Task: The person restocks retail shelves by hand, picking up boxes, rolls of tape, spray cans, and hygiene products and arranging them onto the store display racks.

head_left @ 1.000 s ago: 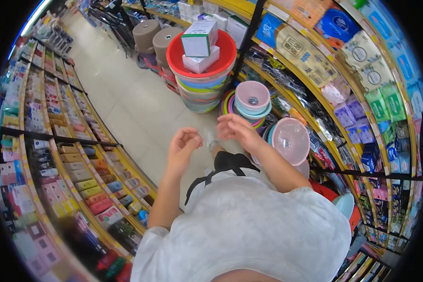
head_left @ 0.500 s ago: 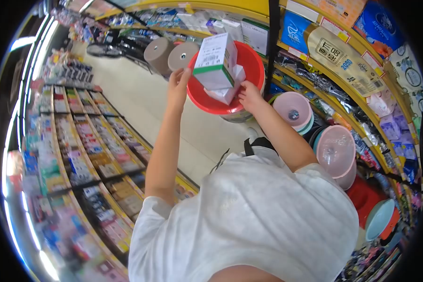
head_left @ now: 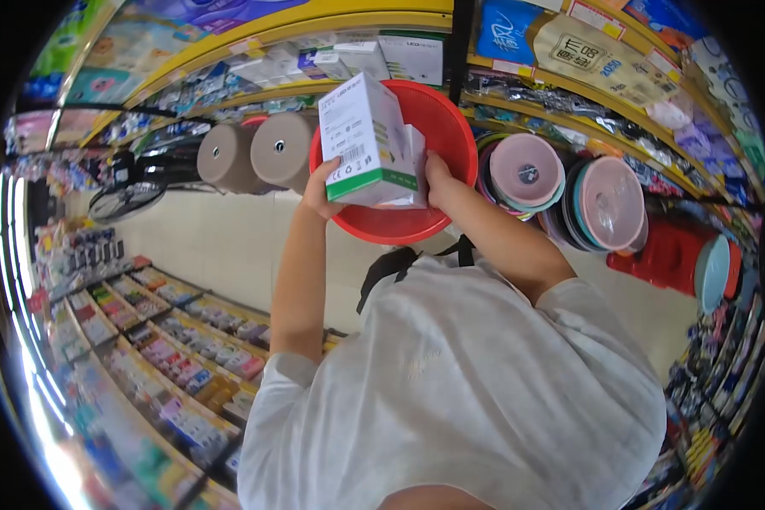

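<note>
A tall white LED box with a green band stands tilted over a red basin. My left hand grips its lower left corner, thumb on the printed face. Beside it is a smaller white box, partly hidden by the tall one. My right hand is closed against the right side of this smaller box, its fingertips partly out of sight. Both boxes are above or inside the basin; whether they touch its bottom is hidden.
Two brown round stools stand left of the basin. Stacked pink basins and a red plastic item line the right side. Yellow-edged shelves with packed goods run behind, and a low display fills the lower left.
My view has turned, so the shelves and stools appear shifted. My left hand has come from the basin's rim area onto the tall box, which now shows its printed side more.
</note>
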Motion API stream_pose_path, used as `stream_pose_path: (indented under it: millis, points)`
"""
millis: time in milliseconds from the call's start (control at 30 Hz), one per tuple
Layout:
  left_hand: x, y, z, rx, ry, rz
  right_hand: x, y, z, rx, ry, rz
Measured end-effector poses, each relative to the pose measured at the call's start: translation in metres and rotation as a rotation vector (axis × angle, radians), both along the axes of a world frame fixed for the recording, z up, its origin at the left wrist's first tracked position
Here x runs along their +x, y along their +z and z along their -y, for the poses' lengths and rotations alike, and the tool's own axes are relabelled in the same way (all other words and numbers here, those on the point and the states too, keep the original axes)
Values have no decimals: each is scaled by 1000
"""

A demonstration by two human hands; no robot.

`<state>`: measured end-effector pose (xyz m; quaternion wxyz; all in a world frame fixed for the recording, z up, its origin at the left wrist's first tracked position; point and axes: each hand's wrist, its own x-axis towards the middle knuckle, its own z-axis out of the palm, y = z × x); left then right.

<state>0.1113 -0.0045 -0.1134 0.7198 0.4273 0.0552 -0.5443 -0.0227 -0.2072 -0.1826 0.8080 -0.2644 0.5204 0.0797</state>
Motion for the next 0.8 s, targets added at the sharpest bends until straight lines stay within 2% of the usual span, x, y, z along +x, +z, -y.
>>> stream_pose_path:
  millis: [67, 133, 167, 233, 267, 367, 467, 567, 667, 767, 800]
  points:
    - [11, -14, -12, -59, -4, -59, -2, -6, -1, 60, -13, 97]
    - [17, -26, -30, -101, -8, -126, -9, 46, -6, 68, 21, 94]
    - [19, -30, -33, -141, 0, -107, -10, 53, -6, -27, 134, -14]
    - [26, -33, -42, -210, -50, -188, -6, 60, -13, -100, 130, 57]
    - [28, -35, -45, -239, -68, -229, -6, 60, -16, -133, 134, 92]
    - [32, -31, -46, -218, -123, -260, -4, 10, -22, -90, 1, 205]
    - [36, -28, -41, -169, -146, -222, -4, 13, -24, -69, -29, 100]
    - [39, -24, -34, -140, -159, -216, -9, 16, -23, -45, -33, 140]
    - [37, -11, -30, -129, -155, -260, -14, 56, -23, -120, 99, 61]
    - [39, -9, -26, -126, -157, -273, -17, 67, -18, 12, -19, 58]
    - [38, -8, -27, -121, -147, -291, -19, 52, -14, -10, -55, 97]
